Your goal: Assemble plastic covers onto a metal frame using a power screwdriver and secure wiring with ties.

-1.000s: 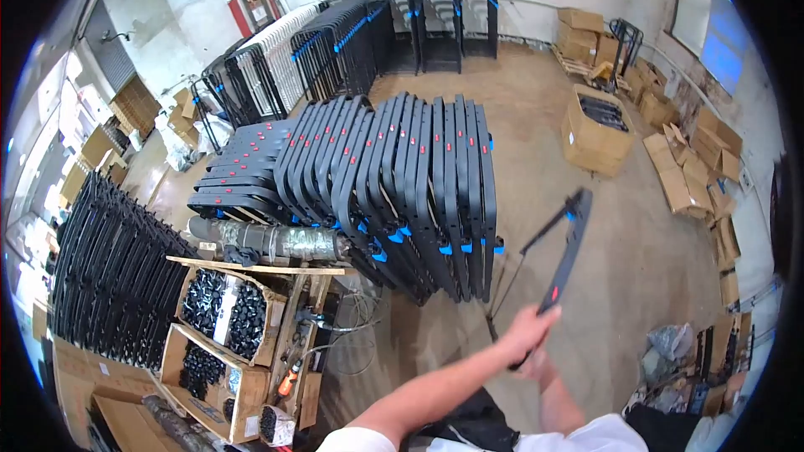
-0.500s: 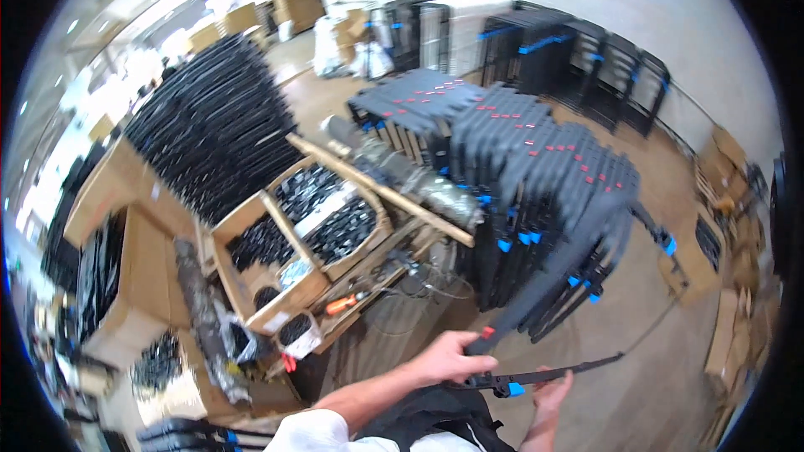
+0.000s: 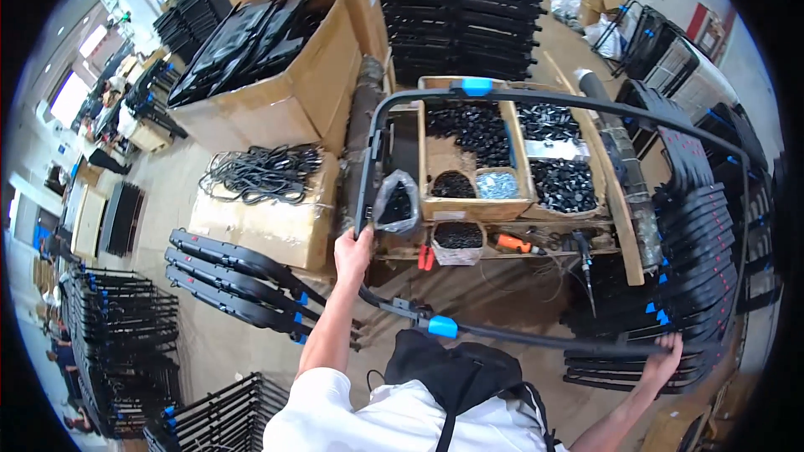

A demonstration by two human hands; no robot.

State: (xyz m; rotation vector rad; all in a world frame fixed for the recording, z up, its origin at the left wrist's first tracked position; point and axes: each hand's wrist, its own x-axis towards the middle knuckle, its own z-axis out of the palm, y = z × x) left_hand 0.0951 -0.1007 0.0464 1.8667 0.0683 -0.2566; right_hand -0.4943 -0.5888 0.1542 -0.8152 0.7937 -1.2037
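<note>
A large black tubular frame (image 3: 536, 340) with rounded corners spans the space before me, its far side passing above the parts boxes. Two blue clips sit on it, a far clip (image 3: 477, 86) and a near clip (image 3: 442, 326). My left hand (image 3: 353, 255) is closed round the frame's left side, close to the near corner. On the near bar, toward the right end, my right hand (image 3: 664, 357) grips with bent fingers. Under the frame lie an open box of small black parts (image 3: 469, 130) and a small tub of black screws (image 3: 459, 237).
An orange-handled power tool (image 3: 512, 243) and red-handled pliers (image 3: 426, 256) lie by the bench edge. Coiled black cables (image 3: 264, 174) top a carton at left. Several finished-looking frames (image 3: 234, 280) stand left of me; more stacked frames (image 3: 699, 226) fill the right. A wooden plank (image 3: 615, 197) slants alongside.
My view has swung left toward the bench. The frame has come round with me, now lying across over the parts boxes. My hands are farther apart on it.
</note>
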